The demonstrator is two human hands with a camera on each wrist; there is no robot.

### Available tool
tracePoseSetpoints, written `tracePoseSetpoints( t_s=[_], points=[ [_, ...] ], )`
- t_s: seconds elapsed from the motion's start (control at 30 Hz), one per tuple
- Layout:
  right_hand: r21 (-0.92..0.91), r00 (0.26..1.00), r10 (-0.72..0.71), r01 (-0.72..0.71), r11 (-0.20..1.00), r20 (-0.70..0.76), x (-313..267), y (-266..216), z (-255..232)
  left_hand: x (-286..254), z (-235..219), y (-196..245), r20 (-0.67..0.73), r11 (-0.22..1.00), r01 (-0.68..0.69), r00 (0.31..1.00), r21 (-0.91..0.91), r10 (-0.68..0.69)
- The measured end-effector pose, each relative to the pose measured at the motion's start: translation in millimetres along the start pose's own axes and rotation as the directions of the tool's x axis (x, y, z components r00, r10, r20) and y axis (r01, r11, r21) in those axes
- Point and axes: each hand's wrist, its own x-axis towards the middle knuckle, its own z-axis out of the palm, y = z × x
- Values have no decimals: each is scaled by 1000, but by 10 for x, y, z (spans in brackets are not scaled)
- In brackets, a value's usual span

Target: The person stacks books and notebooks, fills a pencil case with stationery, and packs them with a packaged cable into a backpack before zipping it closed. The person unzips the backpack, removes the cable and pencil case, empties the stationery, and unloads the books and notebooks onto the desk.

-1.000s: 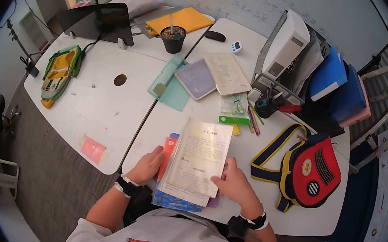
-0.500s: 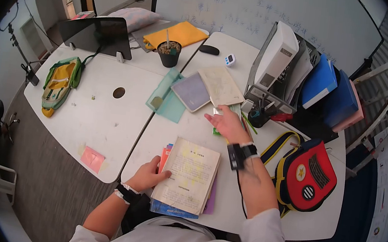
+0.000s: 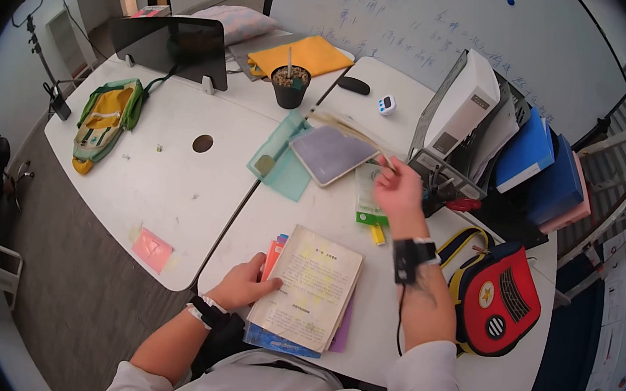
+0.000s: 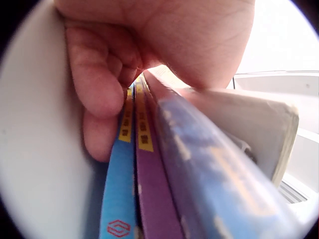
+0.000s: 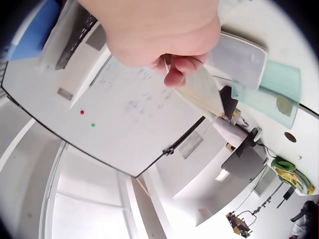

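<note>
Booklet (image 3: 351,132) pinched in right hand (image 3: 400,194), seemingly above grey notebook (image 3: 331,155); left hand (image 3: 245,284) grips book stack (image 3: 310,288).

The right hand (image 5: 154,35) fills the top of the frame, its fingers (image 5: 175,74) curled and pinching the edge of a thin cream booklet (image 5: 199,92), which slants down toward the right. Just right of it lies a grey-lilac notebook (image 5: 239,57), and beyond that, at the right edge, a translucent green folder (image 5: 274,92) on the white table (image 5: 299,134). A whiteboard (image 5: 129,114) spreads across the middle — faint writing on it, a red magnet (image 5: 82,112) and a green magnet (image 5: 92,125) at centre left. In the upper left sits a blue binder (image 5: 35,27). At lower right, small and far off, a green and yellow bag (image 5: 294,177) lies on the table.
</note>
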Motion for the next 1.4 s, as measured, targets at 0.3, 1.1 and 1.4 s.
tracePoseSetpoints(
  t_s=[0.3, 1.1, 1.4],
  points=[
    [-544, 966, 249, -171, 821, 72, -1119, -170, -349, 15, -19, -176, 48, 990, -78, 995, -118, 85],
    [-593, 865, -201, -130, 795, -460, 735, 984, 212, -69, -41, 302, 26, 992, 130, 991, -9, -129],
    [-348, 994, 64, -31, 937, 83, 680, 522, -14, -45, -37, 235, 33, 995, 98, 995, 4, -99]
  ],
)
